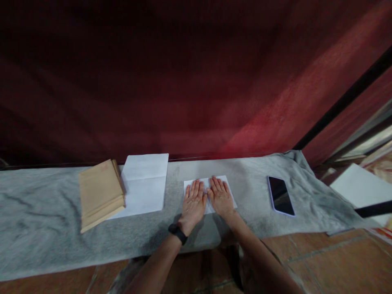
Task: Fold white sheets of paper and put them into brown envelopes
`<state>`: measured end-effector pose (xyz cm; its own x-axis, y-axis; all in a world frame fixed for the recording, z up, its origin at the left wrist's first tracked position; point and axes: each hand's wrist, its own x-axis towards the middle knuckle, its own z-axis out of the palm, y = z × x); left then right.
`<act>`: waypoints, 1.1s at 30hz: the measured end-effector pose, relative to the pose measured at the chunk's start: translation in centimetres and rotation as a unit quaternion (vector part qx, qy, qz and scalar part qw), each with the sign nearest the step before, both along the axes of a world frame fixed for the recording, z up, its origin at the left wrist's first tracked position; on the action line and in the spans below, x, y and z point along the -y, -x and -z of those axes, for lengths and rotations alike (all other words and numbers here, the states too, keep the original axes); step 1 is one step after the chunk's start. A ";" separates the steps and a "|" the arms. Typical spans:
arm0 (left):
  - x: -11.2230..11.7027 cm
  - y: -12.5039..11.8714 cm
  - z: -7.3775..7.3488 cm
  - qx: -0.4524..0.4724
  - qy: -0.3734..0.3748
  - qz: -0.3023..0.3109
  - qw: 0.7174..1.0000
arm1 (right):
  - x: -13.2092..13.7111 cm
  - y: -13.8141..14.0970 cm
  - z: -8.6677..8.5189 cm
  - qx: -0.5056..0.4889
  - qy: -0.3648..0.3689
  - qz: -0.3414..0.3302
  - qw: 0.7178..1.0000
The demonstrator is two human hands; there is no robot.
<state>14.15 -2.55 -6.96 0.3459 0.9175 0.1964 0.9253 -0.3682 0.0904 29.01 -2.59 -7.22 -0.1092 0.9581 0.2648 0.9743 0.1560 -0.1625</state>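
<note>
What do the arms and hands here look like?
They are a person's. No sleeves or cables show on the forearms; the left one wears a black wristband with a rounded section. Each grip is an ungloved human hand, and no rings can be made out on the left hand or right hand.

1 head cam, looks fwd & down from above, wide, fairly near: L hand & R hand below ctr of frame, cloth across lower half, curtain filling upper half, floor btm R.
</note>
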 end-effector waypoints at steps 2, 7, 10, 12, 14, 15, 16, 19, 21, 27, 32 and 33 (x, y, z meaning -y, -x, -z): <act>-0.1 0.3 -0.2 0.001 -0.004 -0.014 1.000 | -0.1 -0.8 0.3 0.007 -0.016 0.018 1.000; -0.3 1.6 -0.5 -0.005 -0.009 -0.048 0.999 | 0.1 -2.7 0.9 0.022 -0.053 0.057 0.997; -0.4 2.3 -0.3 -0.013 -0.012 -0.074 0.997 | 0.4 -3.5 1.2 0.027 -0.062 0.073 0.995; -0.5 2.7 -0.2 -0.016 -0.011 -0.081 0.996 | 0.6 -4.1 1.4 0.029 -0.062 0.083 0.994; -0.5 3.1 -0.3 -0.014 -0.010 -0.088 0.996 | 1.0 -4.7 1.5 0.027 -0.060 0.093 0.994; -0.4 3.3 -0.5 -0.010 -0.013 -0.094 0.995 | 1.2 -5.0 1.5 0.025 -0.058 0.098 0.993; -0.3 3.3 -0.6 -0.004 -0.018 -0.102 0.995 | 1.4 -5.2 1.5 0.022 -0.056 0.103 0.993; 0.8 3.0 -1.2 0.025 -0.034 -0.076 0.996 | 2.1 -5.6 1.1 0.012 -0.050 0.105 0.993; 2.1 2.3 -1.4 0.043 -0.029 0.007 0.999 | 2.5 -5.2 0.7 -0.001 -0.045 0.081 0.996; 4.5 1.6 -1.4 0.025 0.021 0.162 0.986 | 4.0 -2.2 -0.1 -0.039 -0.013 -0.054 0.998; 3.3 3.7 -1.7 -0.001 0.034 0.187 0.982 | 4.8 -1.4 0.2 -0.026 0.008 -0.060 0.998; 3.1 4.1 -1.8 -0.003 0.032 0.195 0.980 | 4.8 -1.4 0.2 -0.023 0.007 -0.058 0.998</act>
